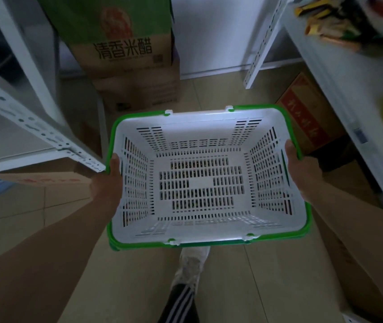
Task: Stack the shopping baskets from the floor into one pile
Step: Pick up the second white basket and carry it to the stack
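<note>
Your left hand (113, 173) and right hand (296, 159) each clamp a side rim of the white perforated plastic shopping basket with green rim and handles (199, 183); both grips are closed on it, thumbs over the rim, fingers hidden beneath. The basket is held upright and level, clear of the tiled floor (46, 217), above your white shoe (191, 264) in the aisle. A second green edge shows just under the near rim, so one basket or more may already be nested below; this cannot be confirmed.

Judgement: the carrying step is in hand. The next move calls for finding the pile or the next basket, squaring the rims over it and lowering straight down with the handles folded clear.

No other basket or pile is in view. The white metal shelving (46, 136) on both sides is cut off, and the green-and-brown cardboard cartons (127, 54) ahead are dim. The shelf goods upper right are blurred.
</note>
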